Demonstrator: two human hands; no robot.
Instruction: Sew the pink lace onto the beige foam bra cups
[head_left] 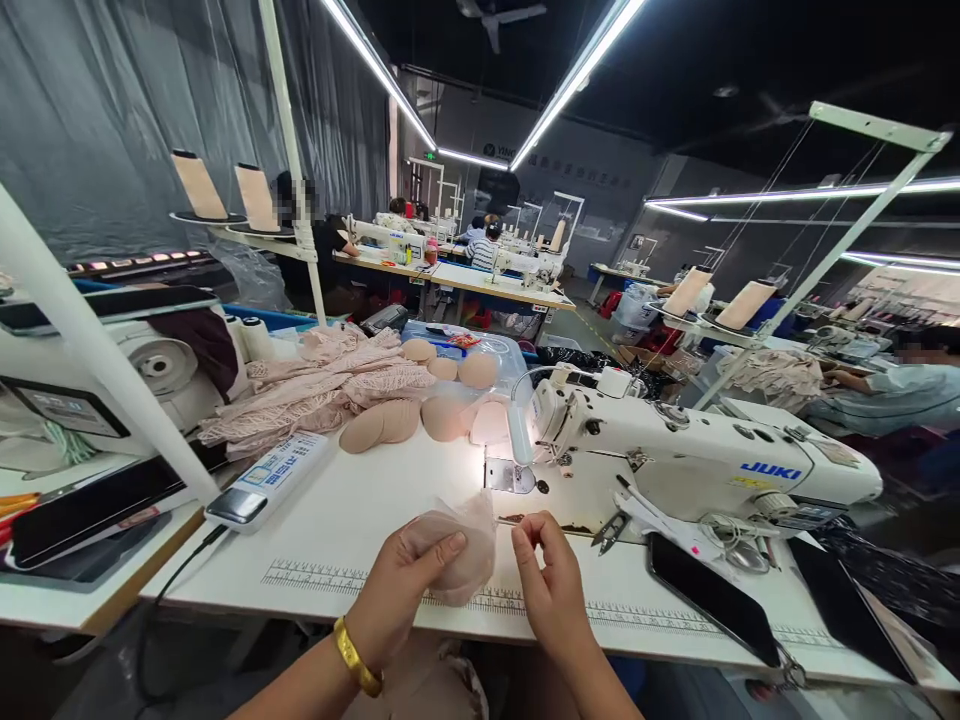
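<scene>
My left hand, with a gold bracelet at the wrist, grips a thin, sheer beige fabric piece, its thumb lying on top. The fabric looks rounded, like a bra cup, and hangs just above the table's near edge. Just right of it, my right hand has thumb and forefinger pinched together; whatever is between them is too small to make out. Beyond both hands stands a white JUKI sewing machine, its lamp shining on the metal needle plate.
Beige bra cups and a heap of lace fabric lie at the back left, near a white power bank. Thread snips and a black phone are on the right. A printed ruler runs along the front. Other people work farther off.
</scene>
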